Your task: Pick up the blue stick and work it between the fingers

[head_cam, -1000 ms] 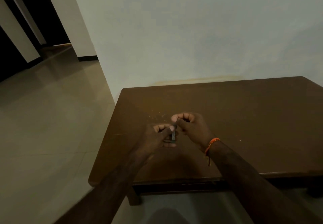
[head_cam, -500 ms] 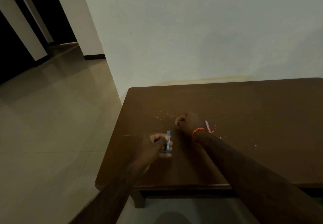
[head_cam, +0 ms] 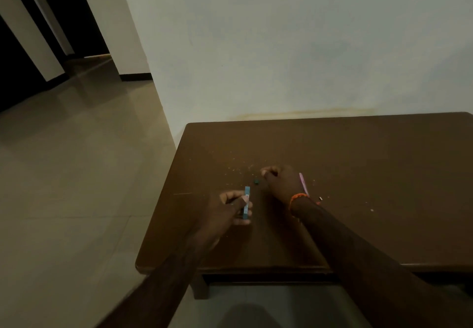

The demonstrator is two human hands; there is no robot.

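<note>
My left hand (head_cam: 230, 207) grips a slim blue stick (head_cam: 246, 202) between thumb and fingers, holding it upright just above the brown wooden table (head_cam: 358, 163). My right hand (head_cam: 281, 183) rests on the table a little farther back, fingers curled into a loose fist with nothing visible in it. A small dark green piece (head_cam: 256, 181) lies on the table just left of its knuckles. A pink stick (head_cam: 304, 186) lies flat along the right side of that hand. An orange thread band (head_cam: 297, 198) circles the right wrist.
A tiny white bit (head_cam: 320, 199) and scattered pale crumbs (head_cam: 235, 169) lie on the table around the hands. The table's far edge meets a pale wall (head_cam: 307, 46). Tiled floor (head_cam: 76, 174) stretches to the left toward a dark doorway (head_cam: 15, 76).
The hands were together on the blue stick; they have separated. The right hand moved back and right to the table, and the small green piece now lies beside it.
</note>
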